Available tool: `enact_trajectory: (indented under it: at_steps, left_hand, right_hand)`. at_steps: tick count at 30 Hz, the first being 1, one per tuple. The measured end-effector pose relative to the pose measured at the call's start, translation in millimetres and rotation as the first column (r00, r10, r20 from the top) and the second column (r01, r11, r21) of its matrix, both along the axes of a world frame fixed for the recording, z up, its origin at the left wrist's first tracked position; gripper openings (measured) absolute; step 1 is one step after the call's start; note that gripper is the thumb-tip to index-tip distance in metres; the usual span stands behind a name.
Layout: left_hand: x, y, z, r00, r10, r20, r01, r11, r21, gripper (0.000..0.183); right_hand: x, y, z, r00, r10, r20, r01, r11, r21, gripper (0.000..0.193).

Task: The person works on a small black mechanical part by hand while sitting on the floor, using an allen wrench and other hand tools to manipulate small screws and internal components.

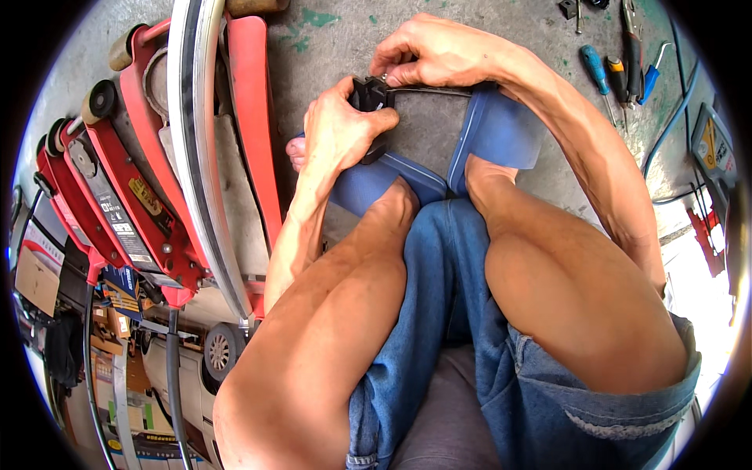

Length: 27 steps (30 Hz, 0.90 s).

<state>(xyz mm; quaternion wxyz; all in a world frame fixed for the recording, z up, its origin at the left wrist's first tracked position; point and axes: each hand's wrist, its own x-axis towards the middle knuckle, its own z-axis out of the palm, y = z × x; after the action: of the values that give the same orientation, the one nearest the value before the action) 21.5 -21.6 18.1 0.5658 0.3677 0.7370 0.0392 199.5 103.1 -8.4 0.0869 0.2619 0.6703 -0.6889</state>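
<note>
My left hand (pixel 338 125) is closed around a small black part (pixel 371 95), thumb on the near side, holding it just above the floor by my feet. The fingertips of my right hand (pixel 431 53) pinch together at the part's upper right edge. Whatever they hold is too small to make out. A thin dark rod or cable (pixel 435 92) runs from beside the part toward my right slipper (pixel 501 129). My left slipper (pixel 392 180) lies just below the part, partly hidden by my left hand.
Red floor jacks (pixel 141 200) crowd the left side, with a curved silver and black strip (pixel 194 117) in front. At upper right lie a blue screwdriver (pixel 595 70), pliers (pixel 631 51) and a blue-handled hook tool (pixel 650 84). A blue hose (pixel 672 125) curves beside a case (pixel 714 145).
</note>
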Motion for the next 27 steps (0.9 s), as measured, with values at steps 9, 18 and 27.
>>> enact_trajectory:
  at_steps: [9,18,27]
  left_hand:
    - [-0.6,1.8,-0.1,0.999,-0.035,-0.004,0.035,0.999,-0.033,0.043]
    - [-1.1,1.4,2.7,0.999,-0.036,-0.003,0.036,0.999,-0.022,0.041]
    - [-0.6,2.3,4.0,0.999,-0.045,-0.019,0.045,0.999,-0.001,0.041]
  right_hand:
    - [4.9,-1.8,-2.6,0.997,-0.005,0.082,-0.002,0.997,0.08,0.022]
    - [7.1,-9.4,-7.3,0.996,-0.076,0.041,0.078,0.996,-0.05,0.025]
    - [7.6,-9.4,-11.6,0.994,-0.1,-0.03,0.098,0.993,-0.065,0.023]
